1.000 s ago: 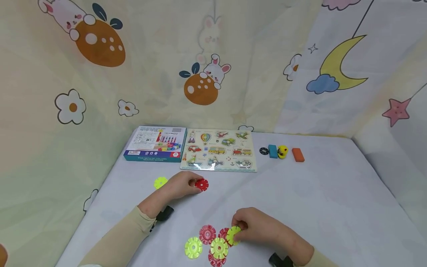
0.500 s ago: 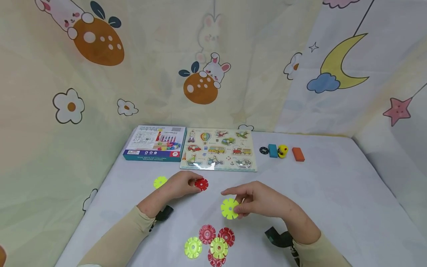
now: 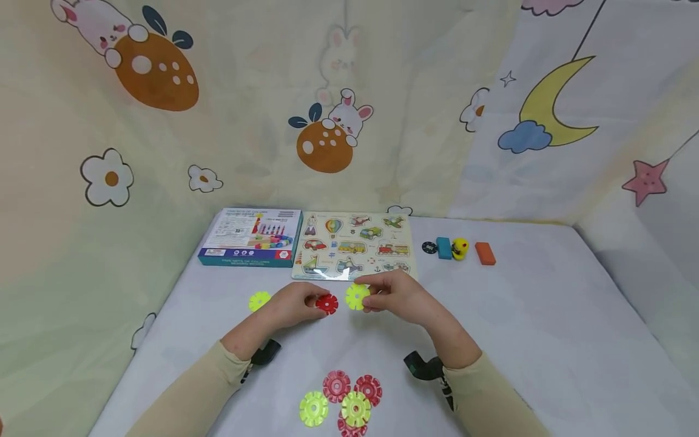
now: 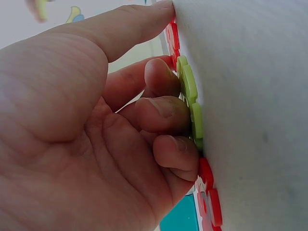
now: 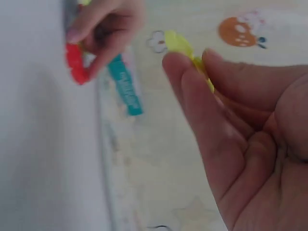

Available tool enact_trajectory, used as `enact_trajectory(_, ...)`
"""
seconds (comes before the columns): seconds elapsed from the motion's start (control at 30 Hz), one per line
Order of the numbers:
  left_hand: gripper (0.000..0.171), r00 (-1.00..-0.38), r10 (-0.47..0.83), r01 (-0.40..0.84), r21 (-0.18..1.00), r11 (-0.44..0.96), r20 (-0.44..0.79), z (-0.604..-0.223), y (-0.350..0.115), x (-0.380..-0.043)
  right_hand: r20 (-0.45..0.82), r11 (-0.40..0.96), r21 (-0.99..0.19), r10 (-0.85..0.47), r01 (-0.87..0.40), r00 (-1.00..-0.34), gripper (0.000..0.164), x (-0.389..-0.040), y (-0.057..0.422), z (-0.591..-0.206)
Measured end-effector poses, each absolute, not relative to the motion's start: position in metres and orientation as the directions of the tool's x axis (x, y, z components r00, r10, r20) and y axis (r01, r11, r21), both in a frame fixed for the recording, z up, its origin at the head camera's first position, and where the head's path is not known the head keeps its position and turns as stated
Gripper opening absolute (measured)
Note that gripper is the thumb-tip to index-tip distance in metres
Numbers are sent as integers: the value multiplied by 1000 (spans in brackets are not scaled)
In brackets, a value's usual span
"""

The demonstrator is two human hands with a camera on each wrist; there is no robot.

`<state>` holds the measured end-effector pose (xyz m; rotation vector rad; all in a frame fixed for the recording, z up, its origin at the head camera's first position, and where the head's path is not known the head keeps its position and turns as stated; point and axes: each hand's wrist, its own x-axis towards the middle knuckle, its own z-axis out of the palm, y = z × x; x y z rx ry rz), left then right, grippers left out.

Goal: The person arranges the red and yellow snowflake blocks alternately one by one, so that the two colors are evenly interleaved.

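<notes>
My left hand (image 3: 295, 302) pinches a red slotted plastic disc (image 3: 327, 304) at its edge between thumb and index finger, down at the table. In the left wrist view its other fingers rest against a yellow-green disc (image 4: 191, 89), and another red disc (image 4: 210, 199) lies beyond it. My right hand (image 3: 401, 297) pinches a yellow-green disc (image 3: 357, 297), held off the table just right of the red one, with a gap between them. A further yellow-green disc (image 3: 259, 301) shows behind my left wrist.
Near the front, several red discs (image 3: 336, 386) and yellow-green discs (image 3: 314, 408) lie loosely, some overlapping. At the back stand a boxed toy set (image 3: 250, 238) and a picture board (image 3: 354, 246). A blue block (image 3: 444, 247), a yellow duck (image 3: 460, 249) and an orange block (image 3: 485, 254) lie right.
My right hand has lifted the yellow-green disc from the front group and carried it away from me and slightly left, beside the red disc. My left hand has stayed in place.
</notes>
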<state>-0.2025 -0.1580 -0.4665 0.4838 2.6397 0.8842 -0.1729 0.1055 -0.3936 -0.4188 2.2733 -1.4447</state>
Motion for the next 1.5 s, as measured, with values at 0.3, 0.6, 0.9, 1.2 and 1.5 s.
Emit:
enact_trajectory(0.3,51,-886,431,246,615,749,-170,-467,-156,-203,-195,659,-748,-333,-80,-923,43,-189,82,-449)
enact_trajectory(0.6,50,-881,442,293,541,788,-166,-459,-147,-202,-165,705,-702,-301,-103,-939,40,-186,88,-457)
enact_trajectory(0.9,52,-902,398,282,465,839,-170,-445,-135,-198,-144,714,-688,-313,-132,-939,33,-189,86,-463)
enact_trajectory(1.2,55,-858,481,349,487,801,-177,-444,-111,-206,-117,683,-708,-361,-177,-925,31,-190,81,-464)
enact_trajectory(1.5,48,-850,498,344,534,772,-173,-451,-110,-206,-164,670,-724,-398,-163,-903,29,-180,87,-448)
